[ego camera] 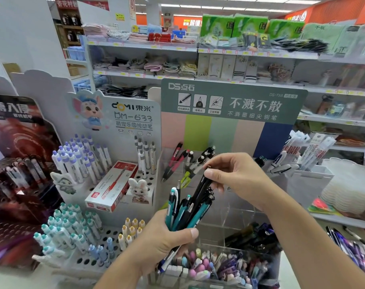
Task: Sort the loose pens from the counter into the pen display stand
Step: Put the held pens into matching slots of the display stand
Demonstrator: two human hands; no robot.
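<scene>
L hand (167, 240) is gripping a bundle of teal and black pens (185, 209) w/ fingers curled tight, just above the clear acrylic pen stand (229, 207). R hand (235, 174) is pinching one black pen (202, 184) at its top end, near the stand's upper compartment edge; little free room betw. hands.

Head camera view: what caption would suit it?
Left hand grips a bundle of pens; right hand pinches one black pen.

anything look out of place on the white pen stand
Yes: a red pen box lies tilted across the holes of the white pen stand, among upright pens, instead of sitting on a shelf.
</scene>
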